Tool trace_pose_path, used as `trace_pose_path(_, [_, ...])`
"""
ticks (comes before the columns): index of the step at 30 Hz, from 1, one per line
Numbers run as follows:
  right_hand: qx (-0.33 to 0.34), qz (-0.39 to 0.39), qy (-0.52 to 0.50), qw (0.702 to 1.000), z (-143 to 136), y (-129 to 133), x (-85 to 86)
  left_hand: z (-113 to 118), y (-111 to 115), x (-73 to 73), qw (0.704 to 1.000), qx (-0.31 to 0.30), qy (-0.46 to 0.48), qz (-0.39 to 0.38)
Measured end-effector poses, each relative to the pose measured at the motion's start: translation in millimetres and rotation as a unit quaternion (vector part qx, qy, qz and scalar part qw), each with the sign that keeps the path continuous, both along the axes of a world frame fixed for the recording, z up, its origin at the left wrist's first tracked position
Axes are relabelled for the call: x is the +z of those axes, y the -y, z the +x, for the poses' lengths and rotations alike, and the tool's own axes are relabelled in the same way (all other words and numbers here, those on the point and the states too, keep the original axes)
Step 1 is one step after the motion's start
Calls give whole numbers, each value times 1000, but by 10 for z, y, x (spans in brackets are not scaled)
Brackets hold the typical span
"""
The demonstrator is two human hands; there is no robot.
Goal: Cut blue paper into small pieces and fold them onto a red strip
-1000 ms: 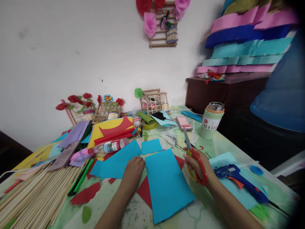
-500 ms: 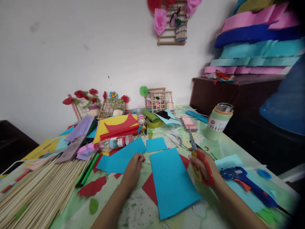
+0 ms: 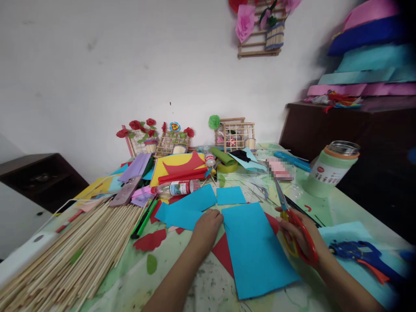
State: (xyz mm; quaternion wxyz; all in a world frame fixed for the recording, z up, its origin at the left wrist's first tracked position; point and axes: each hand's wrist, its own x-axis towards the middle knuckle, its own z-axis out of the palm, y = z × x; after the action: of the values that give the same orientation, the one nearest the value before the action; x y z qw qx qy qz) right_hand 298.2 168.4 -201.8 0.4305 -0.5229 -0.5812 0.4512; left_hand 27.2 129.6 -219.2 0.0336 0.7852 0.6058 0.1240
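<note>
In my right hand (image 3: 300, 232) is a pair of scissors (image 3: 303, 242) with red and yellow handles. Its blades point up and away from me and look closed. My left hand (image 3: 209, 223) has its fingers curled together at the upper left corner of a large blue paper sheet (image 3: 260, 251). Whether they pinch that sheet is hidden. Under the sheet, corners of red paper (image 3: 224, 255) stick out. Just beyond my left hand lie a cut blue piece of paper (image 3: 191, 206) and a small blue rectangle (image 3: 231, 196).
Thin wooden sticks (image 3: 94, 247) cover the left side, beside a green marker (image 3: 147, 219). A plastic bottle (image 3: 180, 187) lies behind the blue pieces. On the right are a blue glue gun (image 3: 364, 255) and an open jar (image 3: 331, 169). Stick frames with paper flowers (image 3: 172, 141) stand against the wall.
The view has swung left, so everything sits farther right. My left hand has moved right to the corner of the large blue sheet. The scissors stay in my right hand.
</note>
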Motion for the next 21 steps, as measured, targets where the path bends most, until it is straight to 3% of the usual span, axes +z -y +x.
trace_pose_path(10, [16,-52,-100,993,-133,55,-39,-32,-11,-89,1000,9,18,4])
trace_pose_path(15, [44,-138,-243,959,-141,59,-111,-50,-1,-60,999,-9,42,-4])
trace_pose_path(21, [23,-165,-280,945,-143,54,-67,-52,-22,-59,994,-13,112,-10])
